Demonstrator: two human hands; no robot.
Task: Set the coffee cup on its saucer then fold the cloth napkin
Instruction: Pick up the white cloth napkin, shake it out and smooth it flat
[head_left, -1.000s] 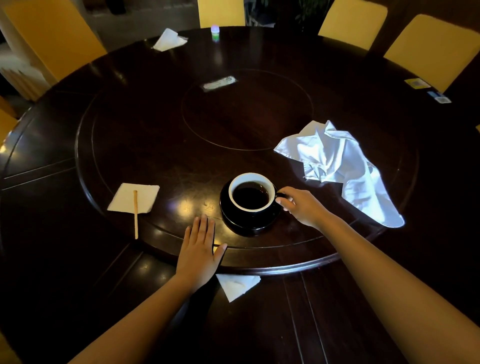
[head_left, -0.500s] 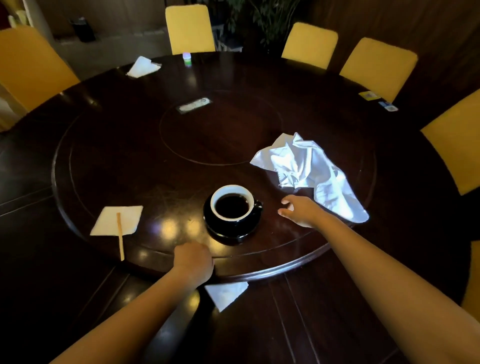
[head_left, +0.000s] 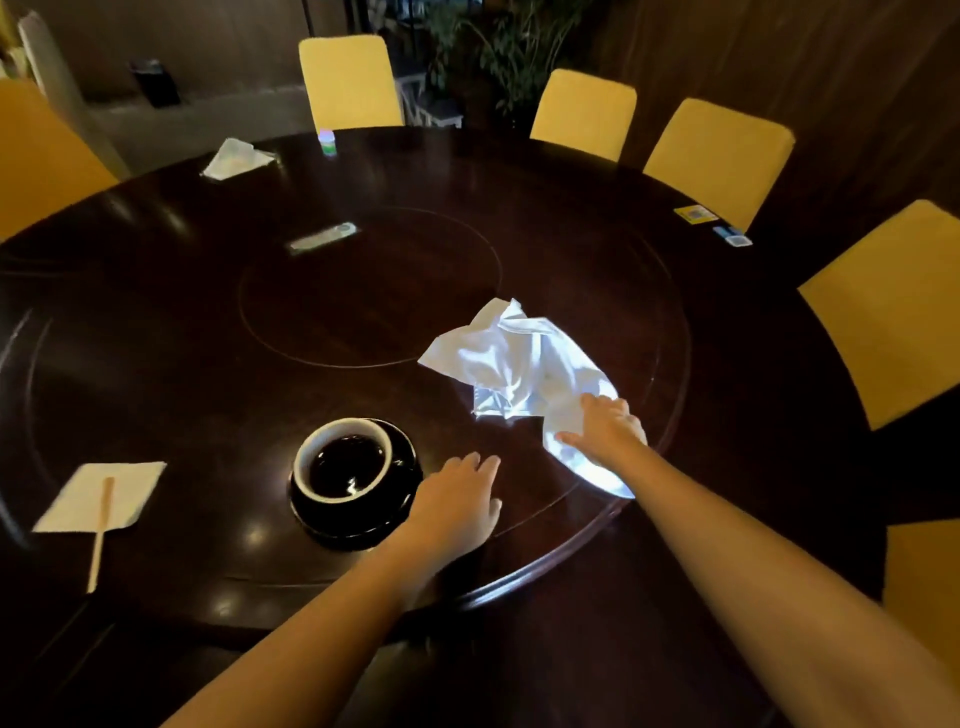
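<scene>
Head view: two bare forearms enter from the lower edge over the dark round table (head_left: 519, 654). At lower centre the left hand (head_left: 457, 499) is palm down, fingers straight and slightly spread, holding nothing, just right of the saucer (head_left: 363, 535); whether it touches the wood cannot be confirmed. The black saucer sits on the raised turntable (head_left: 156, 364) and the coffee cup (head_left: 340, 460), white inside and filled with dark coffee, stands upright on it. Right of centre the right hand (head_left: 605, 431) lies on the near end of the cloth napkin (head_left: 519, 364), thumb stretched out to the left; whether the fingers grip or only press the cloth cannot be told. The napkin is white, crumpled and unfolded, and runs from near the turntable's rim toward frame centre. At lower left a paper napkin (head_left: 98, 496) lies flat with a wooden stirrer (head_left: 101, 530) across it. Farther off, at upper left, are a flat grey object (head_left: 322, 238), a folded white napkin (head_left: 234, 158) and a small bottle (head_left: 327, 141). Small cards (head_left: 696, 213) lie at the upper right edge. Yellow chairs (head_left: 348, 80) ring the table
</scene>
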